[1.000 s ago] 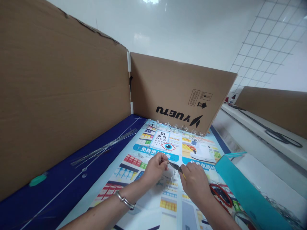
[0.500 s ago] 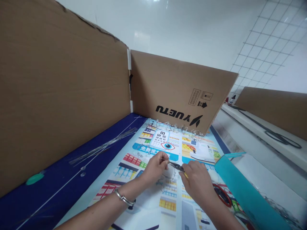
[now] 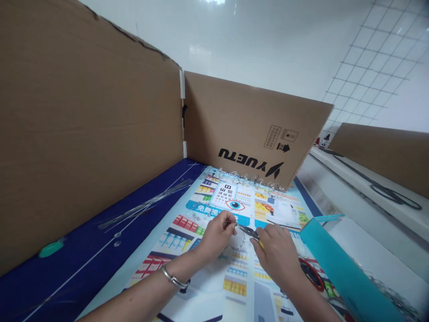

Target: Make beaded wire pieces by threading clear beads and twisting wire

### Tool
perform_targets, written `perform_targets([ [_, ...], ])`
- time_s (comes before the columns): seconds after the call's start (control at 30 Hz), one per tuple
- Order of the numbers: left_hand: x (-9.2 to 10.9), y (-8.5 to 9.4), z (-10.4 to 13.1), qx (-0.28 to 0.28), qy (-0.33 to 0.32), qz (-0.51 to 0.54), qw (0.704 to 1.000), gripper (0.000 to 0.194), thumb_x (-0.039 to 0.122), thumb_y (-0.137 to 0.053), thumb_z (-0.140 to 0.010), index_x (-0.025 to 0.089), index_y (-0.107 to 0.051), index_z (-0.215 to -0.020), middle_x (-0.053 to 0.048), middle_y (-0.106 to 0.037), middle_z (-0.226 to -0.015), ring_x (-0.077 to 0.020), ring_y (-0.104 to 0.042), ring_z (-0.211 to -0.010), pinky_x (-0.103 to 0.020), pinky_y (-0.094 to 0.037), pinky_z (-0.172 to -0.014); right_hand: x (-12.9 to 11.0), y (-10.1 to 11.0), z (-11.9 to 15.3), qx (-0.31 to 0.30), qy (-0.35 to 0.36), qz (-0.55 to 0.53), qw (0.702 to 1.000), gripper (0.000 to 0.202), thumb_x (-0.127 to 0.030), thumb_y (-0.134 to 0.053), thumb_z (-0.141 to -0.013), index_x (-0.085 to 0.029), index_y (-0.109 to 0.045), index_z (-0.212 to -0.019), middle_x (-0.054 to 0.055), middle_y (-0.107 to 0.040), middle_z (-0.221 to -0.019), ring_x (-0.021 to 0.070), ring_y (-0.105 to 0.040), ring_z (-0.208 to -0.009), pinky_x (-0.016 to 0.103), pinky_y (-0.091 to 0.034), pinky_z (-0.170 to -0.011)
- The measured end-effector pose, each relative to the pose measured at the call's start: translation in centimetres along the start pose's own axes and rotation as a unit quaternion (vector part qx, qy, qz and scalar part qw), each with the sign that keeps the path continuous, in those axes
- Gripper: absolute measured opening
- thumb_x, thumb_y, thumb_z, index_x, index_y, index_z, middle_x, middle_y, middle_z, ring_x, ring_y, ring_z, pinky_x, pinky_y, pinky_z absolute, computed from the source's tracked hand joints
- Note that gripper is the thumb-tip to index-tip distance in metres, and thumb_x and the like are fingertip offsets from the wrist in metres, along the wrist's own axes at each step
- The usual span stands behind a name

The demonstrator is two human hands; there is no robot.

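My right hand [image 3: 277, 250] is closed around needle-nose pliers [image 3: 248, 231] with a yellow handle, their dark jaws pointing left. The tip of the jaws reaches the pinched fingertips of my left hand [image 3: 217, 235]. Between those fingers is a thin wire [image 3: 241, 241], and a fine loop seems to hang below them; its details are too small to make out. More thin, shiny wire pieces [image 3: 231, 256] lie on the printed sheet [image 3: 197, 298] under my hands. A metal bangle [image 3: 174, 278] circles my left wrist.
Cardboard panels [image 3: 100, 112] stand at the left and the back [image 3: 208, 112]. Tangled wire bits [image 3: 256, 180] line the back panel's foot. Straight strands [image 3: 147, 203] lie on the blue cloth [image 3: 100, 237]. A teal box [image 3: 338, 259] holding metallic pieces [image 3: 392, 293] and a red-rimmed round object [image 3: 312, 275] are at right.
Both hands stay in nearly the same place, with the pliers still at my left fingertips. The pliers and right hand have shifted very slightly. The whole view moves a little.
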State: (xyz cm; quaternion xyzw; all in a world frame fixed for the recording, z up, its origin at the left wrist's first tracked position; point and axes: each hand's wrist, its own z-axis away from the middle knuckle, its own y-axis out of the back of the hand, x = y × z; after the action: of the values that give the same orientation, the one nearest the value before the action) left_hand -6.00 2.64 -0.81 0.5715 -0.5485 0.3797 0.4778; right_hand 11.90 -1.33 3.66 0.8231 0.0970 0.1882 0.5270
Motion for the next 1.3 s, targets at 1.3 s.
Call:
perform_targets([
  [1.3, 0.20, 0.42, -0.14, -0.051, 0.025, 0.034, 0.998, 0.006, 0.014, -0.043, -0.074, 0.018, -0.047, -0.073, 0.004, -0.050, -0.060, -0.0104, -0.049, -0.056, -0.022, -0.037, -0.058, -0.79, -0.27, 0.08, 0.019, 0.039, 0.053, 0.998, 0.018, -0.032, -0.045, -0.085, -0.019, -0.057, -0.090, 0.006, -0.051, -0.076, 0.0196, -0.042, -0.075, 0.034, -0.023, -0.067],
])
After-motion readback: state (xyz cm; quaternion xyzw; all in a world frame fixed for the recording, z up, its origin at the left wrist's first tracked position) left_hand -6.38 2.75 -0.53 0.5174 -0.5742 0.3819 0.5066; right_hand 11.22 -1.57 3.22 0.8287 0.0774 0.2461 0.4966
